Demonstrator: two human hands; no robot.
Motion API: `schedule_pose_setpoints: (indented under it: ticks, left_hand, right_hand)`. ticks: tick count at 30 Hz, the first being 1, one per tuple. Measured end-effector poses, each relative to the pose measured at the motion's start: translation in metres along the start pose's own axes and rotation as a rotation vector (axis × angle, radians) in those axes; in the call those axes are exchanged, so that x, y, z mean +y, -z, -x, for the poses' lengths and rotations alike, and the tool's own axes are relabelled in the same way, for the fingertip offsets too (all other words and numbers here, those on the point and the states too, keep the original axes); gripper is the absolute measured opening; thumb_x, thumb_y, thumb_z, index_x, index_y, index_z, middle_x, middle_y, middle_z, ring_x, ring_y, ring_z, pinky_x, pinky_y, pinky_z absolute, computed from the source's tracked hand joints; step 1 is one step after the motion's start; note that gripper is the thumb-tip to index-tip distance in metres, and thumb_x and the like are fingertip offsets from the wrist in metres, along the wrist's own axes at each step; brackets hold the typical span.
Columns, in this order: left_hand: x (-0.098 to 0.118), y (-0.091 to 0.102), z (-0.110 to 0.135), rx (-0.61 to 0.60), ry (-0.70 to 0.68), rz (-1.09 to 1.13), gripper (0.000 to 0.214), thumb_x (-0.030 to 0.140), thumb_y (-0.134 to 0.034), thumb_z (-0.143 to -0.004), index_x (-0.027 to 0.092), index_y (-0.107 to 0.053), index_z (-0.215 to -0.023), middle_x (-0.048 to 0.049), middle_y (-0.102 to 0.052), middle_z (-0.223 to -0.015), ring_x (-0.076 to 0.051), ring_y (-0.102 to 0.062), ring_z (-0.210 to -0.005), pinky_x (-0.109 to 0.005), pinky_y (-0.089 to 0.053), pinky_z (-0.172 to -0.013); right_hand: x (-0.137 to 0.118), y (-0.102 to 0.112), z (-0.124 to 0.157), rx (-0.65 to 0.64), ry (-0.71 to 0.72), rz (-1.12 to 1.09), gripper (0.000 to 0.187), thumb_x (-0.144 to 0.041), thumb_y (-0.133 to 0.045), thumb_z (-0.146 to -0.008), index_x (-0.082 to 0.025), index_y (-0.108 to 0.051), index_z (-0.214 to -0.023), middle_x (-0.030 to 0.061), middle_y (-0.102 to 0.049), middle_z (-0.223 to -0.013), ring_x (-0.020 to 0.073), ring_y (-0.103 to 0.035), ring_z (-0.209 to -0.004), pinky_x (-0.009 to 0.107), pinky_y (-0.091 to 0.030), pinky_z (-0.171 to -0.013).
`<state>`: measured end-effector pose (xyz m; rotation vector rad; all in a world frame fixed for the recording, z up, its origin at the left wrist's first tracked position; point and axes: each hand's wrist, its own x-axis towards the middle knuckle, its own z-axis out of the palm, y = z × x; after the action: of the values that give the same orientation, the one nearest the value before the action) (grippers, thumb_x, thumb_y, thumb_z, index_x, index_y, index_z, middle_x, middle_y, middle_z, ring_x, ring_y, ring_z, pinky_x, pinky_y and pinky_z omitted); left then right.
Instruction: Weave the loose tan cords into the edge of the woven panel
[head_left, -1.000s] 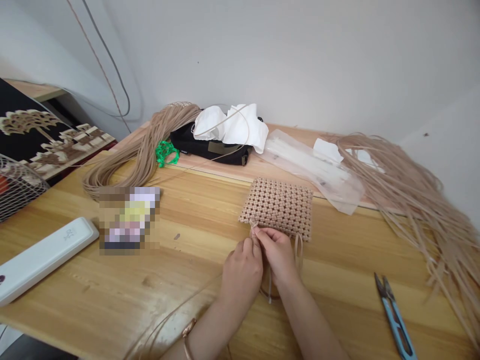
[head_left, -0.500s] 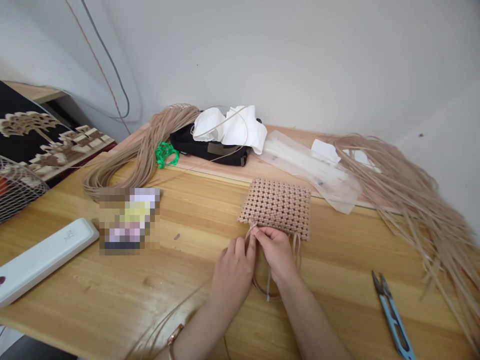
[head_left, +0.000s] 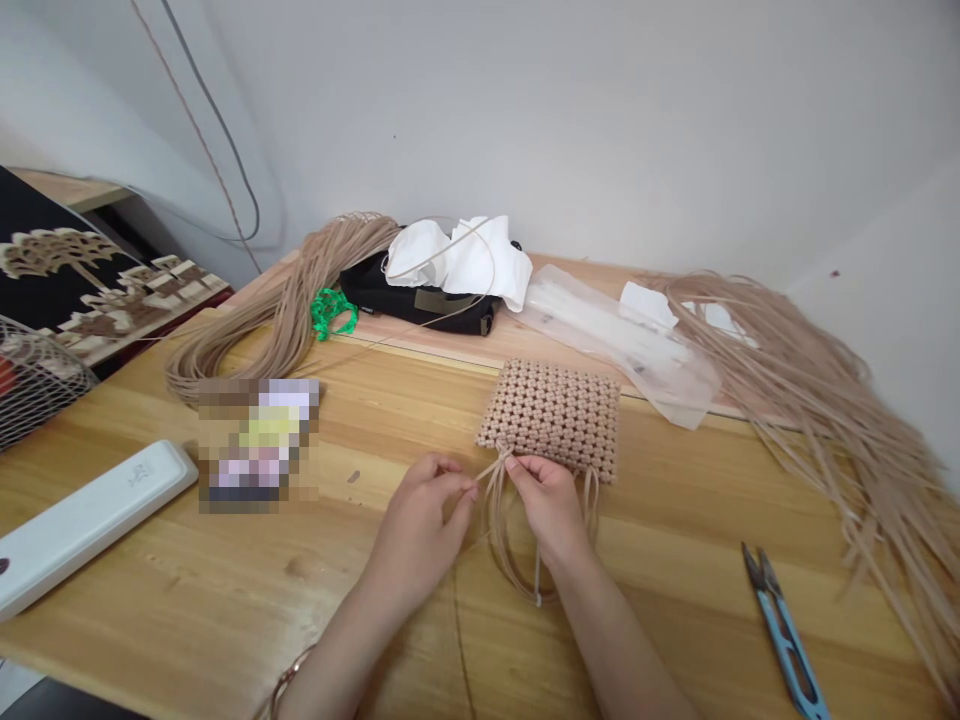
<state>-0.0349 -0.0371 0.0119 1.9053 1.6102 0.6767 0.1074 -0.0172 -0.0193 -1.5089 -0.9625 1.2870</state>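
Observation:
A tan knotted mat (head_left: 556,412) of woven cord lies on the wooden table, its front left corner close to my hands. My right hand (head_left: 549,498) pinches cords at that corner, thumb against the mat's front edge. To the left, my left hand (head_left: 429,510) is closed on a tan cord (head_left: 487,472) that runs taut from the corner to its fingertips. Below the mat, loose cords hang in a loop (head_left: 504,560) between my wrists, with a thin white cable tie (head_left: 538,580) around part of them.
Blue-handled thread snips (head_left: 784,625) lie at the right. Long tan cord bundles spread at the back left (head_left: 289,320) and right (head_left: 832,400). A black pouch (head_left: 420,305), clear plastic bag (head_left: 622,340), green tangle (head_left: 334,312), blurred-out rectangle (head_left: 266,440) and white device (head_left: 97,525) surround the work.
My left hand has moved left, away from my right hand, drawing the cord out from the mat's corner. My right hand stays at the corner, and the mat keeps its place.

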Motion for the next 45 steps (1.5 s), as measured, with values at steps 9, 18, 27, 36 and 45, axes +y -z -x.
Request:
schedule_pose_setpoints:
  ticks: [9, 18, 27, 36, 45]
  left_hand:
    - [0.016, -0.01, -0.027, -0.013, 0.161, 0.089, 0.021, 0.021, -0.045, -0.076, 0.015, -0.061, -0.088, -0.0076, -0.063, -0.087, -0.017, -0.056, -0.08, -0.03, -0.042, -0.075]
    - [0.007, -0.033, -0.046, -0.204, 0.293, 0.518, 0.019, 0.025, -0.046, -0.07, 0.015, -0.048, -0.054, 0.0034, -0.044, -0.049, -0.01, -0.04, -0.049, -0.022, -0.032, -0.05]
    - [0.004, -0.031, -0.044, -0.267, 0.34, 0.721, 0.018, 0.029, -0.05, -0.066, 0.014, -0.05, -0.057, 0.0046, -0.041, -0.048, -0.008, -0.035, -0.045, -0.021, -0.029, -0.046]
    - [0.003, -0.026, -0.046, -0.275, 0.289, 0.614, 0.016, 0.025, -0.048, -0.067, 0.015, -0.052, -0.055, 0.0047, -0.043, -0.047, -0.009, -0.037, -0.045, -0.021, -0.03, -0.047]
    - [0.008, -0.024, -0.046, -0.283, 0.43, 0.745, 0.009, 0.019, -0.05, -0.065, 0.013, -0.053, -0.058, 0.0073, -0.037, -0.041, -0.006, -0.032, -0.039, -0.019, -0.025, -0.042]
  right_hand:
    - [0.005, 0.001, -0.003, -0.018, 0.007, -0.011, 0.021, -0.033, -0.056, -0.069, -0.014, -0.063, -0.065, 0.0003, -0.059, -0.059, 0.0138, -0.05, -0.06, 0.025, -0.038, -0.061]
    - [0.001, 0.001, -0.003, -0.018, 0.011, -0.037, 0.018, -0.029, -0.055, -0.068, -0.014, -0.065, -0.066, 0.0014, -0.062, -0.059, 0.0146, -0.053, -0.06, 0.025, -0.039, -0.061]
    - [0.002, 0.001, -0.003, -0.028, 0.016, -0.047, 0.019, -0.029, -0.055, -0.068, -0.013, -0.064, -0.065, 0.0013, -0.06, -0.057, 0.0143, -0.053, -0.058, 0.025, -0.039, -0.059]
    - [0.001, 0.001, -0.002, -0.025, 0.002, -0.02, 0.02, -0.032, -0.056, -0.068, -0.014, -0.063, -0.063, 0.0003, -0.06, -0.056, 0.0141, -0.052, -0.057, 0.025, -0.037, -0.058]
    - [0.001, 0.0, -0.003, -0.013, 0.005, 0.012, 0.02, -0.032, -0.055, -0.067, -0.014, -0.062, -0.062, -0.0001, -0.058, -0.056, 0.0129, -0.048, -0.055, 0.024, -0.035, -0.056]
